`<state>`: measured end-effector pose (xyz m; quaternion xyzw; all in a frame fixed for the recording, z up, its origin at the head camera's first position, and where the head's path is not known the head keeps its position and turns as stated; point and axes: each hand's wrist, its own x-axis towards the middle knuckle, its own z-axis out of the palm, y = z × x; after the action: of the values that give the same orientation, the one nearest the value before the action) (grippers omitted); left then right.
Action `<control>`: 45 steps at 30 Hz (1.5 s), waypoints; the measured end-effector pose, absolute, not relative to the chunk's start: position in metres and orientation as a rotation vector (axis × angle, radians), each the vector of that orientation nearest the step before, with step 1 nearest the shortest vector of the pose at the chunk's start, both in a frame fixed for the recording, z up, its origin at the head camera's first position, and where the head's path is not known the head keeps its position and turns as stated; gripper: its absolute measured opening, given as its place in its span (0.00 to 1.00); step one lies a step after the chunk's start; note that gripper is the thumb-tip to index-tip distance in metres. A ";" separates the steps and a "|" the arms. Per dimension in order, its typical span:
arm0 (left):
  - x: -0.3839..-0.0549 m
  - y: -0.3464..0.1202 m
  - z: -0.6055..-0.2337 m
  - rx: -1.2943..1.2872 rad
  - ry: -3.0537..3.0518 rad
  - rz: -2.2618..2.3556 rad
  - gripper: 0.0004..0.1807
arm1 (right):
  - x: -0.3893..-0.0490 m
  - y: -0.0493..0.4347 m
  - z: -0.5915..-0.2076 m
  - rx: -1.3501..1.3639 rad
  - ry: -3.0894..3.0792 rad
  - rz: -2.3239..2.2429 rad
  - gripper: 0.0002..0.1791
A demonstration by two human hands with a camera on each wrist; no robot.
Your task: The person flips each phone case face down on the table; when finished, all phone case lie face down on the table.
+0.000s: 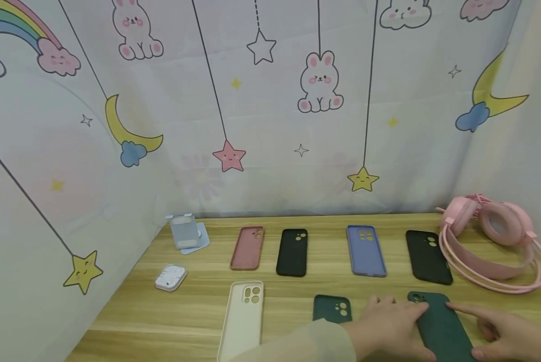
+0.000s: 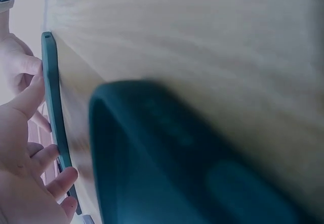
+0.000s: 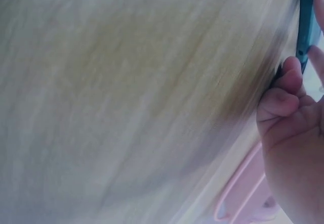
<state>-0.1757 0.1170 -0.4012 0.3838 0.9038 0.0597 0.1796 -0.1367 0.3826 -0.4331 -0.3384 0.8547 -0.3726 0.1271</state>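
Note:
A dark green phone case (image 1: pixel 443 327) lies on the table at the front right, its outer back up and its camera holes at the upper left. My left hand (image 1: pixel 383 327) touches its left edge with index finger and thumb; the other fingers spread loosely, as the left wrist view shows. From the opposite side my right hand (image 1: pixel 506 327) sets a straight index finger at the top right corner and its thumb lower on the right edge, with the remaining fingers folded in. Another green phone case (image 1: pixel 327 308) lies left of my left hand, partly covered by the sleeve.
A cream phone case (image 1: pixel 242 322) is at the front left. Behind stand a row of pink (image 1: pixel 247 249), black (image 1: pixel 292 253), purple (image 1: pixel 366 251) and second black cases (image 1: pixel 428 256). Pink headphones (image 1: pixel 492 241) lie at right, a phone stand (image 1: pixel 184 232) and boxed earphones (image 1: pixel 171 277) at left.

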 end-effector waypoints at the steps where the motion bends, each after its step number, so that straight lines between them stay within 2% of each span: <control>1: -0.176 0.117 -0.401 1.084 2.549 0.174 0.40 | -0.137 0.382 -0.433 -0.971 2.472 -1.093 0.41; 14: -0.185 0.097 -0.390 1.068 2.574 0.271 0.41 | -0.141 0.371 -0.423 -0.877 2.433 -1.204 0.40; 20: -0.196 0.066 -0.378 1.049 2.638 0.294 0.42 | -0.151 0.351 -0.414 -1.024 2.567 -1.100 0.38; 26: -0.205 0.034 -0.376 1.021 2.696 0.315 0.46 | -0.160 0.326 -0.403 -1.033 2.568 -1.022 0.36; 34: -0.199 -0.001 -0.374 0.973 2.709 0.364 0.48 | -0.172 0.290 -0.400 -0.986 2.546 -1.040 0.35; 45: -0.186 -0.037 -0.380 0.894 2.700 0.559 0.47 | -0.174 0.251 -0.401 -1.062 2.615 -1.027 0.36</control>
<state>-0.1861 -0.0370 -0.3803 0.3063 0.9246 0.1914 0.1214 -0.1736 0.2509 -0.4007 -0.3528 0.8686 -0.3411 0.0689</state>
